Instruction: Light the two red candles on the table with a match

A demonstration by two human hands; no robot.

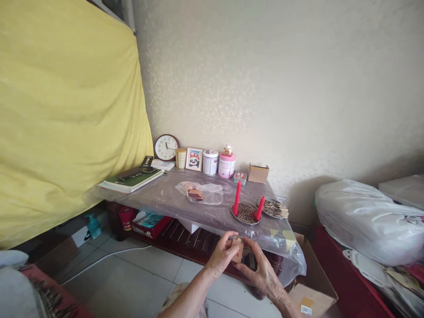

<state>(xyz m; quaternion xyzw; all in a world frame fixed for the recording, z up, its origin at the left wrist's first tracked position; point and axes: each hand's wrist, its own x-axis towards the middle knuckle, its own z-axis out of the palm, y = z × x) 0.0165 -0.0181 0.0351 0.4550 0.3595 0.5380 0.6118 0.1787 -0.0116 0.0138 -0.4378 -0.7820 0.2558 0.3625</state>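
Observation:
Just in front of the table's near edge, my left hand (221, 258) pinches a small tan matchbox (237, 250) between thumb and fingers. From the other side my right hand (261, 271) curves around the box, with a fingertip and the thumb at its edge. Beyond my hands, two red candles (237, 198) of unequal height stand on a round metal plate (243, 219). A second plate with a heap of matchsticks (276, 207), many with dark ends, lies to its right. More brownish matchboxes (196, 194) rest on a clear plastic bag (213, 198).
Plastic sheeting covers the low table (155, 194). Along the wall stand a clock (166, 147), a panda picture (194, 159), tins (210, 162) and an open small carton (259, 173). Books (132, 179) lie left. A cardboard box (314, 278) sits on the floor at right.

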